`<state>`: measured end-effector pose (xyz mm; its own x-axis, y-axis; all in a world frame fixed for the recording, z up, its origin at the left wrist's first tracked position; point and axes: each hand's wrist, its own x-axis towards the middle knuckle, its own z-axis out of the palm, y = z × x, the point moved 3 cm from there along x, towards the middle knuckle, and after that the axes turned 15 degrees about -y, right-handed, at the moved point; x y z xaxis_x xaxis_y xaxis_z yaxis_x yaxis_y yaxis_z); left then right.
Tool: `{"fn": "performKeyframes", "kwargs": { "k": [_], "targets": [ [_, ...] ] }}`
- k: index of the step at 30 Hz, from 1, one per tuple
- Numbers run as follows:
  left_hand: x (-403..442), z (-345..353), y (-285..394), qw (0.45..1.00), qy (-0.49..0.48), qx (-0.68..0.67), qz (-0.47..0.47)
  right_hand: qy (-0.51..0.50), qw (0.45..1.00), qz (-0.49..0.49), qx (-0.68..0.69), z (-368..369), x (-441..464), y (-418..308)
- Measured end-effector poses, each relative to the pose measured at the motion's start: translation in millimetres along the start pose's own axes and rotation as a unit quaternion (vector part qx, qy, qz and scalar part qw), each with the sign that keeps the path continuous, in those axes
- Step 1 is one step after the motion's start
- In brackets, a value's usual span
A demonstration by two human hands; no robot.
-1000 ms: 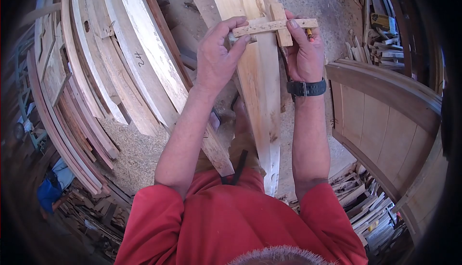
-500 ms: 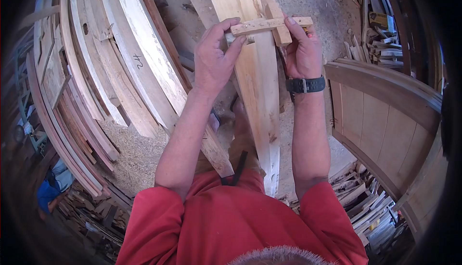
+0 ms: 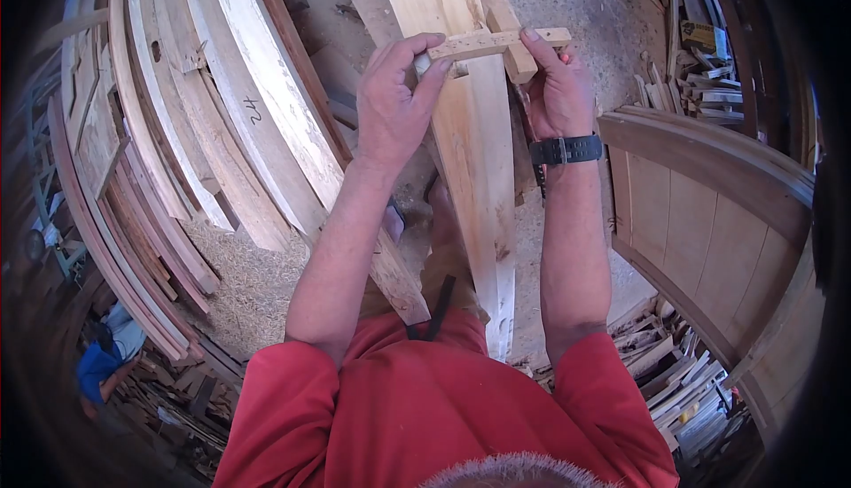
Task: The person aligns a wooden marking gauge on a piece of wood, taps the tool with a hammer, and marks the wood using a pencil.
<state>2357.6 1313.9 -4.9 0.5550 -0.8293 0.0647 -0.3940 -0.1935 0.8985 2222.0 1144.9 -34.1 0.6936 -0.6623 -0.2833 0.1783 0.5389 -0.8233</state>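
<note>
Between my two hands is a small wooden cross-shaped piece point(image 3: 483, 45), a thin bar passing through a thicker block point(image 3: 519, 61). My left hand point(image 3: 393, 102) pinches the bar's left end between thumb and fingertips. Near the block, my right hand point(image 3: 560, 93) grips the right part, its thumb on top of the bar; some of its fingers are hidden behind. Beneath the cross-shaped piece runs a long pale board point(image 3: 470, 142), which has a small dark notch close to my left fingertips.
Long curved planks point(image 3: 239, 89) stand side by side at the left. A panelled wooden piece point(image 3: 700, 213) is at the right, with scrap wood point(image 3: 683, 382) below it. Another person in blue point(image 3: 99, 368) is at the far lower left.
The cross-shaped piece has tilted and shifted slightly left, and my right hand has moved a little with it. Both hands keep their hold. The person in blue has shifted slightly.
</note>
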Motion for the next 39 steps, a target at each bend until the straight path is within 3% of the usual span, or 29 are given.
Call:
{"fn": "performKeyframes", "kwargs": {
  "k": [6,12,23,39],
  "targets": [
    [0,2,-1,0.999,0.015,-0.024,0.031,0.015,1.000,-0.004,-0.001,2,-2,0],
    [-1,-1,-1,1.000,-0.021,-0.006,0.007,0.008,1.000,0.024,0.000,-1,-1,2],
    [-6,-2,-15,0.995,-0.033,-0.094,-0.014,0.004,0.999,0.046,-0.017,-4,-2,4],
    [-2,1,-13,0.998,-0.015,-0.059,0.012,0.002,0.999,0.045,-0.023,-3,-2,2]
  ]
}}
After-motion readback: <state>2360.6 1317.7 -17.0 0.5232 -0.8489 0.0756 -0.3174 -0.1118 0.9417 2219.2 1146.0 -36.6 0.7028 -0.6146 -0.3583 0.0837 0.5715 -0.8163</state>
